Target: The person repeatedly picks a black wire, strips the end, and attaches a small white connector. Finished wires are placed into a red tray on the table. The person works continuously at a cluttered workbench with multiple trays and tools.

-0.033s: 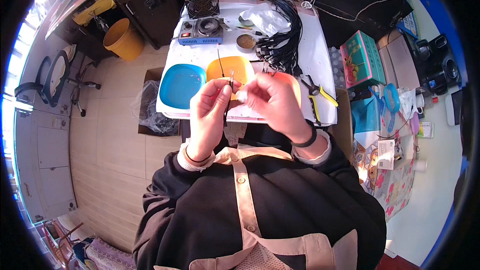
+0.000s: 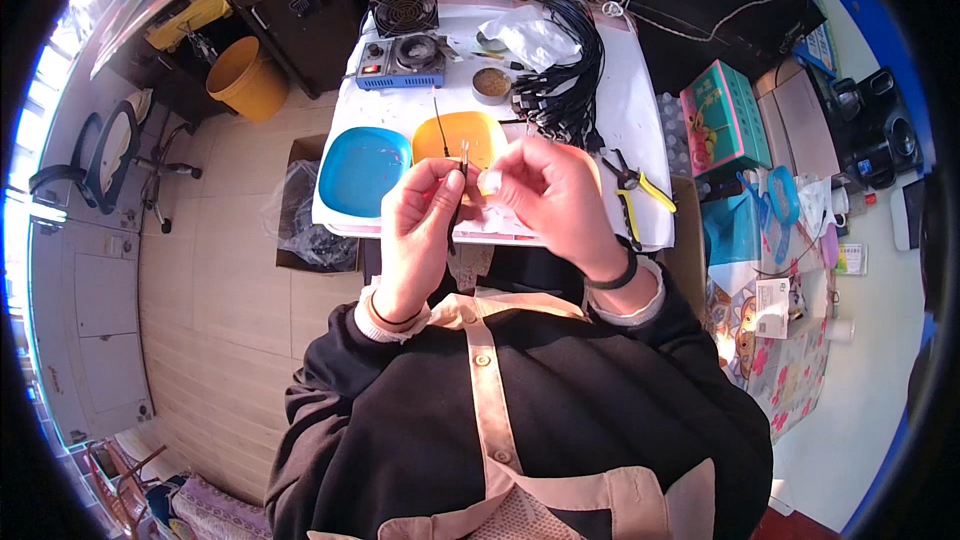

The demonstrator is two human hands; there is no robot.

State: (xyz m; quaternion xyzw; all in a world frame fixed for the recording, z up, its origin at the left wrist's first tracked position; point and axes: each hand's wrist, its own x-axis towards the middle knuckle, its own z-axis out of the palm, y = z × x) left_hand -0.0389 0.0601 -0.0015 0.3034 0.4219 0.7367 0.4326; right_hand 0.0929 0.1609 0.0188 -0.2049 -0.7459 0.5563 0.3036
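Note:
My left hand [image 2: 415, 215] is closed around a black cable [image 2: 457, 208], pinching it between thumb and forefinger. Thin light wire ends [image 2: 465, 152] stick up from the top of that cable. Just to the right, my right hand [image 2: 555, 205] has its thumb and forefinger pressed together beside the wire ends. Whatever is in that pinch, if anything, is too small to make out. Beneath and beyond both hands lies an orange tray [image 2: 450, 124]. A thin black wire [image 2: 441, 125] shows over it. My right hand partly covers a salmon-coloured tray [image 2: 591, 164].
A blue tray [image 2: 350, 172] sits left. Yellow-handled wire strippers [image 2: 640, 188] lie right. Farther back are a blue heating unit [image 2: 400, 72], a round tin [image 2: 491, 87], a small fan [image 2: 406, 13], white plastic [image 2: 532, 38] and a bundle of black cables [image 2: 580, 85].
My right hand has shifted slightly right, its fingers moving a little away from the wire ends and looking less blurred. My left hand keeps its hold on the cable.

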